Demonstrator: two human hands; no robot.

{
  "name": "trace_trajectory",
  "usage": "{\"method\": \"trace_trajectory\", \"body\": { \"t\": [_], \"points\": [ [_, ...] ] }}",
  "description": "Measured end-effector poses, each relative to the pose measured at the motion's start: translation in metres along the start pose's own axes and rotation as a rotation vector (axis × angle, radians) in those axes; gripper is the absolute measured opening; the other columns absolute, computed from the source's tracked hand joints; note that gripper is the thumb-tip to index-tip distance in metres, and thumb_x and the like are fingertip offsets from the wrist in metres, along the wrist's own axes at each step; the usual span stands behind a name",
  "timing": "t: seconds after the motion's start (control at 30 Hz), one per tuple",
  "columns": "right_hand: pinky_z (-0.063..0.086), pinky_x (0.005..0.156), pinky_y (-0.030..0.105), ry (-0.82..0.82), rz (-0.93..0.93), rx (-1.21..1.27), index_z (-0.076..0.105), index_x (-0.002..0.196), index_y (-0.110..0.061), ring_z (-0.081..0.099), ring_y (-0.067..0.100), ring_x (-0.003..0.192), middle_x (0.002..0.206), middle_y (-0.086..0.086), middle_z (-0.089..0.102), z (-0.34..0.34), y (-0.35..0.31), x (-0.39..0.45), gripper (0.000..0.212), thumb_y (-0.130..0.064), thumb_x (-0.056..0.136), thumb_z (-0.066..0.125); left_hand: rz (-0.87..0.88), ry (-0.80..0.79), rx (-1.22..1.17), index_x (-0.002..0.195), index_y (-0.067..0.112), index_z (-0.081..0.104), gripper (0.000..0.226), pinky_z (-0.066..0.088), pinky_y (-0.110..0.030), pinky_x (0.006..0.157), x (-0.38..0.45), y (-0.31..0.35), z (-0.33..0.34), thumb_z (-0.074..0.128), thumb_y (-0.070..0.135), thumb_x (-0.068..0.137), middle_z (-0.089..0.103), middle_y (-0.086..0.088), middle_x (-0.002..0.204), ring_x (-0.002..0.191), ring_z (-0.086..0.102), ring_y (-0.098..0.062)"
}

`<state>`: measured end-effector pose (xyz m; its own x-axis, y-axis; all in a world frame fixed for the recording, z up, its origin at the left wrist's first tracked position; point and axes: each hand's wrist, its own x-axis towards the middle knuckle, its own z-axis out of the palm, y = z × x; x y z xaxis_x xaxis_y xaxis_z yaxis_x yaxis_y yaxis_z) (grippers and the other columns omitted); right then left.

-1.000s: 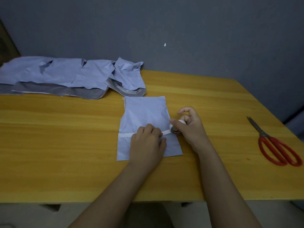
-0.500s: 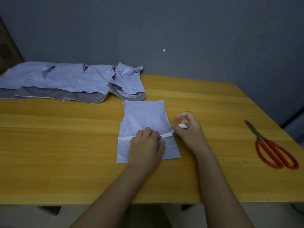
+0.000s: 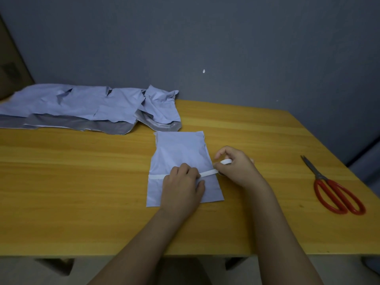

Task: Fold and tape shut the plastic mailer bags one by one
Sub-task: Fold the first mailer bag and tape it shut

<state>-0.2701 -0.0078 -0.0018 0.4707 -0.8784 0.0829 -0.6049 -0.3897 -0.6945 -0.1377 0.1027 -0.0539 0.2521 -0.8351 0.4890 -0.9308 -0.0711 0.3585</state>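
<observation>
A folded pale grey mailer bag lies flat in the middle of the wooden table. A strip of white tape runs across it from its left edge. My left hand presses knuckles-down on the bag and the tape. My right hand, just past the bag's right edge, holds the white tape roll, with the tape stretched from the roll back under my left hand.
A heap of crumpled grey mailer bags covers the table's back left. Red-handled scissors lie near the right edge. A dark wall stands close behind the table. A brown board leans at the far left.
My right hand has pulled the tape roll a little further right, off the bag's edge, lengthening the strip. My left hand has stayed pressed on the bag.
</observation>
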Motion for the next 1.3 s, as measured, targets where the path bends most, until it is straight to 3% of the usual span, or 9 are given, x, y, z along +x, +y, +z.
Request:
{"method": "trace_trajectory", "body": {
  "t": [0.07,0.13,0.3,0.4,0.6,0.77,1.0,1.13,1.3],
  "points": [
    [0.043,0.069,0.028,-0.035,0.008,0.187,0.059,0.079,-0.024,0.053,0.008,0.058,0.055,-0.012,0.054,-0.003,0.004,-0.003,0.015,-0.025,0.081,0.073,-0.014,-0.019,-0.004,0.089,0.015,0.063,0.019,0.040,-0.034,0.060,0.000,0.000,0.001,0.059,0.034,0.087,0.056,-0.004,0.089,0.081,0.054,-0.024],
    [0.045,0.059,0.021,-0.042,-0.008,0.358,0.057,0.079,-0.013,0.054,0.006,0.057,0.060,-0.007,0.058,-0.006,0.007,-0.009,0.018,-0.022,0.084,0.072,-0.029,-0.060,-0.005,0.097,0.016,0.061,0.022,0.038,-0.033,0.067,0.000,0.001,0.000,0.054,0.036,0.091,0.054,-0.003,0.098,0.090,0.050,-0.022],
    [0.032,0.051,0.021,0.050,-0.030,0.415,0.054,0.093,-0.014,0.036,0.006,0.049,0.055,-0.006,0.035,-0.001,0.012,-0.010,0.007,-0.014,0.092,0.061,-0.037,-0.068,-0.004,0.104,0.018,0.058,0.025,0.039,-0.032,0.072,0.000,0.002,-0.002,0.047,0.039,0.094,0.051,-0.001,0.104,0.096,0.047,-0.021],
    [0.034,0.046,0.015,0.045,-0.050,0.374,0.050,0.098,-0.012,0.037,0.003,0.043,0.054,-0.002,0.036,0.000,0.006,-0.006,0.017,-0.001,0.089,0.059,-0.031,-0.062,0.009,0.103,0.018,0.057,0.025,0.038,-0.032,0.072,0.000,0.002,-0.002,0.047,0.039,0.094,0.051,-0.002,0.103,0.095,0.047,-0.021],
    [0.041,0.058,0.035,-0.020,-0.079,0.303,0.053,0.096,-0.014,0.043,0.015,0.052,0.055,-0.002,0.041,0.002,0.008,-0.003,0.018,-0.001,0.086,0.059,-0.001,-0.024,0.015,0.089,0.015,0.060,0.017,0.041,-0.035,0.061,0.001,0.002,-0.002,0.058,0.032,0.088,0.054,-0.004,0.090,0.082,0.052,-0.023],
    [0.042,0.060,0.035,-0.046,-0.080,0.319,0.055,0.094,-0.014,0.045,0.011,0.051,0.055,-0.004,0.042,0.002,0.006,-0.002,0.014,-0.003,0.088,0.059,0.068,-0.025,0.150,0.073,0.016,0.058,0.023,0.033,-0.030,0.046,0.001,0.010,-0.006,0.079,0.026,0.070,0.053,-0.003,0.072,0.062,0.054,-0.021],
    [0.041,0.055,0.030,-0.070,-0.080,0.343,0.056,0.094,-0.015,0.044,0.006,0.046,0.051,-0.009,0.042,0.001,0.009,0.001,0.013,-0.003,0.090,0.057,0.076,-0.052,0.150,0.079,0.019,0.063,0.018,0.034,-0.030,0.044,-0.001,0.011,-0.009,0.078,0.024,0.071,0.054,0.000,0.072,0.062,0.055,-0.020],
    [0.041,0.057,0.034,-0.071,-0.079,0.347,0.058,0.093,-0.020,0.044,0.010,0.048,0.051,-0.011,0.042,0.003,0.011,0.001,0.015,-0.005,0.089,0.058,0.096,-0.084,0.187,0.076,0.020,0.068,0.008,0.032,-0.030,0.045,0.000,0.010,-0.008,0.074,0.024,0.075,0.052,0.000,0.071,0.063,0.054,-0.020],
    [0.042,0.060,0.035,-0.085,-0.086,0.315,0.059,0.092,-0.023,0.044,0.013,0.051,0.049,-0.013,0.044,0.002,0.010,-0.001,0.016,-0.007,0.090,0.057,0.141,-0.174,0.287,0.064,0.017,0.066,0.021,0.032,-0.028,0.046,0.006,0.015,-0.012,0.086,0.020,0.058,0.050,-0.002,0.067,0.059,0.052,-0.021]
  ]
}}
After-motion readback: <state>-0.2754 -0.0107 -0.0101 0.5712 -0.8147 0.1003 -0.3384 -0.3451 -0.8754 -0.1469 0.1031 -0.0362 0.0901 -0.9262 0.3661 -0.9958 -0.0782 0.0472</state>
